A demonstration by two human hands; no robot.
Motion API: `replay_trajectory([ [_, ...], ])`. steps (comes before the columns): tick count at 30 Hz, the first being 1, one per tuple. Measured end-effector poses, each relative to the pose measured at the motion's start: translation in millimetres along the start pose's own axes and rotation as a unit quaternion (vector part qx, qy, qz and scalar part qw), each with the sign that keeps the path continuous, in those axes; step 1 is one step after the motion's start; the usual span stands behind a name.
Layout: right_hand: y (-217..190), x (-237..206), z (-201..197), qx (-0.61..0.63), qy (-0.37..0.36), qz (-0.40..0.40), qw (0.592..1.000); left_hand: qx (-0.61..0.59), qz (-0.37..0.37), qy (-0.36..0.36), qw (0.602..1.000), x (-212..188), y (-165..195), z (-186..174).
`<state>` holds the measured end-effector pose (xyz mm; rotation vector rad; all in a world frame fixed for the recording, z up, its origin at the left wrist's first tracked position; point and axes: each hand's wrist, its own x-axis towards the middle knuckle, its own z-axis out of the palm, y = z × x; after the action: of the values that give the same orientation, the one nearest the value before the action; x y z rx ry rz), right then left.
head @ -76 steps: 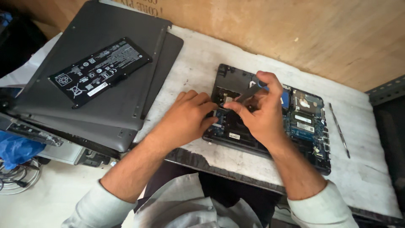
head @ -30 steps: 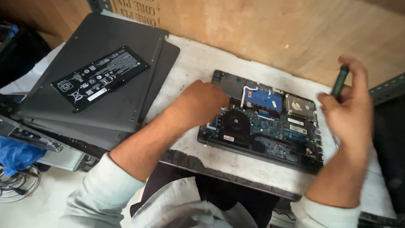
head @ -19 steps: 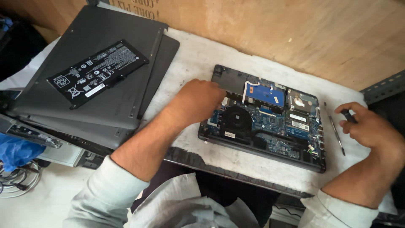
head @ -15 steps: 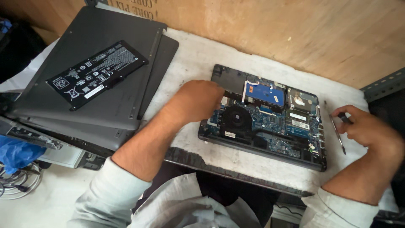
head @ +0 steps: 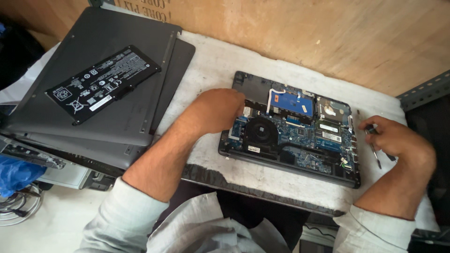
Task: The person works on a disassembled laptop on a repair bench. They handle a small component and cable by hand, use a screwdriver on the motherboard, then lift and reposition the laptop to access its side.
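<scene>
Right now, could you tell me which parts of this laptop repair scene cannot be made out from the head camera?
- Left hand: its fingers curl onto the opened laptop, hiding whatever they touch.
- Right hand: closed round a thin tool; the tool's upper part and type are hidden by the fingers.
- Blue item: cut off by the left edge.
- Small parts on the laptop's board: too small to identify.

Blue-green circuit board (head: 300,136) with black fan (head: 260,131); at ten o'clock, black battery (head: 103,83), white markings, on dark grey laptop covers (head: 140,117); white table (head: 215,65).
</scene>
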<state>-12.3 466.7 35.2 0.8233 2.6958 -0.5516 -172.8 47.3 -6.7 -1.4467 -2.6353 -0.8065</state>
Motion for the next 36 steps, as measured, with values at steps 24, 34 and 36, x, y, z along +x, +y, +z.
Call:
replay_trajectory([
  [24, -155.5, -63.6, 63.2, 0.058, 0.175, -0.451, 0.873, -0.003, -0.004, -0.032, 0.999, 0.1, 1.2, -0.9],
  [34, -190.0, -70.9, 101.6, 0.085, 0.097, -0.524, 0.842, -0.052, 0.007, -0.023, 0.998, 1.2, -5.7, -1.3],
  [36, -192.5, -72.0, 105.8, 0.081, 0.11, -0.526, 0.84, -0.042, 0.027, 0.009, 0.999, 1.8, -5.8, 0.6],
])
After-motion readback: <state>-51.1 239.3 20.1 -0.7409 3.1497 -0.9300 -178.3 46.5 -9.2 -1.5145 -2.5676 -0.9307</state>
